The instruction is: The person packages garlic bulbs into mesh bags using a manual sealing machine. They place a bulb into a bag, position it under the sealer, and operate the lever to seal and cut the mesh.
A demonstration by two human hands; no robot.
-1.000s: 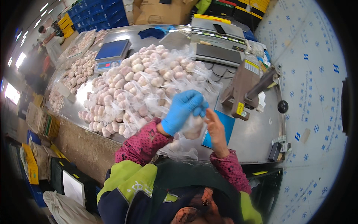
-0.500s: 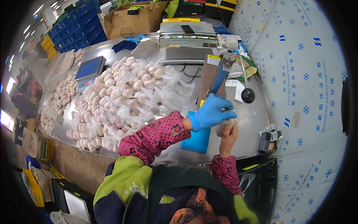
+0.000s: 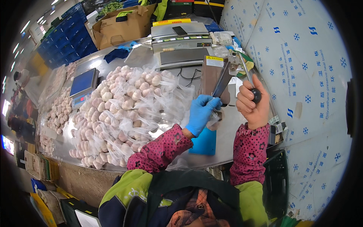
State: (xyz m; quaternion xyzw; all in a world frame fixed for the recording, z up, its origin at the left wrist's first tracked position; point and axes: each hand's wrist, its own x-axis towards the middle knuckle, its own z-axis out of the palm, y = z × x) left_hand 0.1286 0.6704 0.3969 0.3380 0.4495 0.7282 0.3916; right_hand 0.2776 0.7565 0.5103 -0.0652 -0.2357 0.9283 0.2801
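the left hand (image 3: 203, 115), in a blue glove, is mostly closed, thumb and fingers pinched together on the gathered top of a small pale bag (image 3: 214, 122); what the bag holds is too blurred to tell. the bag hangs just below the fingers, toward the front edge of the surface (image 3: 151, 134) and right of its middle, over the far end of a flat blue plate (image 3: 204, 143). the right hand (image 3: 254, 101), bare, is curled around the black ball knob (image 3: 256, 96) at the end of a metal lever (image 3: 246, 70), near the right edge of the surface. the lever belongs to a brown press (image 3: 214, 78) that stands just beyond the left hand.

a broad heap of garlic bulbs (image 3: 109, 113), many in thin white mesh bags (image 3: 166, 96), fills the middle of the surface and reaches close to the front edge. toward the left edge lie more loose bulbs (image 3: 59, 108), with a scale (image 3: 84, 82) with a blue top between them and the heap. near the far edge sits a grey machine (image 3: 181, 39) with a dark phone (image 3: 179, 30) on top; a dark blue cloth (image 3: 115, 55) lies to its left, and a black cable (image 3: 191, 77) loops out in front. a small dark box (image 3: 271, 135) stands by the front right corner.
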